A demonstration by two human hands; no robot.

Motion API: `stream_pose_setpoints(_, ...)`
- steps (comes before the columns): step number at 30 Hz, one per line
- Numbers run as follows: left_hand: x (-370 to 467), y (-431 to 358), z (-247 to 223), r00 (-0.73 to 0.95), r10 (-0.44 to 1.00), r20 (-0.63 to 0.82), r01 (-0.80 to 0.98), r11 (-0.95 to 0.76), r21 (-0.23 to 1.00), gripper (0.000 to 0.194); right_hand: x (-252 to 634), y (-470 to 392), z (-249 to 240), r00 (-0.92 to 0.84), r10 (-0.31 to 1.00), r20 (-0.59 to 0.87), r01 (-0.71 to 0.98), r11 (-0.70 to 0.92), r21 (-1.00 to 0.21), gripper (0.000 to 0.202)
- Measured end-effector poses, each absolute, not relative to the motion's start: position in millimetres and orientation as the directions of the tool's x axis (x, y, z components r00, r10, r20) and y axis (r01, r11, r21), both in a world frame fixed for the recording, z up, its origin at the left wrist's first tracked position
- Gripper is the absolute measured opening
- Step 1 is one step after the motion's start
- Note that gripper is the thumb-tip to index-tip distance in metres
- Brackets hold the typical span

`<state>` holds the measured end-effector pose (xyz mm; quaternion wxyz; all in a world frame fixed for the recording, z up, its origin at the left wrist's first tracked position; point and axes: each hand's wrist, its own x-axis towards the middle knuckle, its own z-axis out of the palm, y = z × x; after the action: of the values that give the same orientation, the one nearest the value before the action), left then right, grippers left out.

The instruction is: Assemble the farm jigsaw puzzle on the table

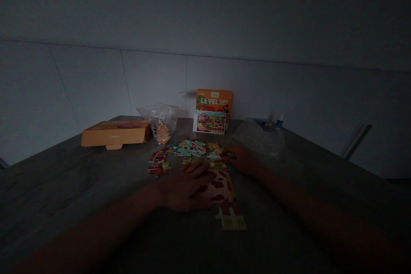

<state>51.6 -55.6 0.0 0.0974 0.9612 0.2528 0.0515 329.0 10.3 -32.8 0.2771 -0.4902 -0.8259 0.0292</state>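
A strip of joined jigsaw puzzle pieces [221, 186] lies on the table, printed with a brown-spotted cow and a white fence. My left hand [184, 186] rests on its left side, palm down and fingers spread. At the far right corner of the strip, my right hand [240, 159] has its fingers curled onto a puzzle piece [230, 154]; dim light blurs the fingertips. Beyond my left hand is a heap of loose puzzle pieces [189, 148]. A few red barn pieces [157, 168] lie to its left.
An orange box [114, 133] lies at the left, beside a clear bag with pieces [163, 126]. A picture card [210, 122] leans on an upright orange "Level Up!" box [214, 95]. Clear plastic [261, 139] and a small blue bottle [279, 123] are at the right, near the wall.
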Motion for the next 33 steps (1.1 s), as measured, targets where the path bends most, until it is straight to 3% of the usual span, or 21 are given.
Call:
stream_pose_setpoints(10,58.8,-66.4,5.4,0.854,0.521,-0.008,0.511,-0.834,0.21,0.073,325.6,8.9,-31.8,-0.36,0.82,0.445,0.798,0.518,-0.309,0.012)
stream_pose_setpoints(18,53.4,-52.7,-2.1,0.822,0.531,0.204,0.459,-0.832,0.312,0.053,320.4,2.3,-27.7,-0.349,0.793,0.5,0.789,0.536,-0.299,0.017)
stream_pose_setpoints(24,48.7,-40.0,-10.8,0.649,0.69,0.321,0.582,-0.721,0.376,0.073,307.7,-16.7,-15.5,-0.506,0.657,0.559,0.666,0.71,-0.231,0.018)
stream_pose_setpoints(26,47.3,-39.5,-10.6,0.626,0.708,0.328,0.591,-0.705,0.393,0.075,301.6,-24.7,-12.1,-0.505,0.654,0.563,0.628,0.726,-0.28,0.018)
stream_pose_setpoints(29,46.6,-40.4,-9.2,0.625,0.688,0.369,0.559,-0.724,0.404,0.071,292.1,-37.1,-9.6,-0.401,0.721,0.564,0.524,0.686,-0.505,0.027)
stream_pose_setpoints(31,47.2,-41.0,-8.0,0.615,0.663,0.428,0.528,-0.749,0.401,0.06,286.5,-44.4,-10.0,-0.352,0.767,0.537,0.397,0.642,-0.656,0.033)
stream_pose_setpoints(33,48.6,-41.1,-6.7,0.595,0.644,0.481,0.508,-0.765,0.396,0.044,282.7,-49.9,-11.4,-0.34,0.791,0.508,0.315,0.605,-0.731,0.035)
